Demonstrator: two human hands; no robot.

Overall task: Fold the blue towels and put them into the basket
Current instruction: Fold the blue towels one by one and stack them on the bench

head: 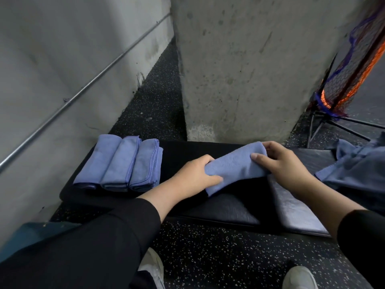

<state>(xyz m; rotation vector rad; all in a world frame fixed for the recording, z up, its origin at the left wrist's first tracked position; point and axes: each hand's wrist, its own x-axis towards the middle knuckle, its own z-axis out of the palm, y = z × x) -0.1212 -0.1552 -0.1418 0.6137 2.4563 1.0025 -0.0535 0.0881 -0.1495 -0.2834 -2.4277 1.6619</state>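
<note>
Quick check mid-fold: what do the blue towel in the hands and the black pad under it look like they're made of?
Blue towel: soft matte cloth, probably microfibre or terry; fine nap, stitched hems on the folded towels, and it drapes limply between the left hand and right hand.
Black pad: looks like vinyl or faux leather over padding; faint grain and dull sheen. Real leather can't be ruled out.

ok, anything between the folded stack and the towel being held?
Head view: only bare black bench pad between the three folded towels and the held towel.

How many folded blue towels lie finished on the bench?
3, side by side at the bench's left end: left towel, middle towel, right towel. More may hide underneath.
</note>
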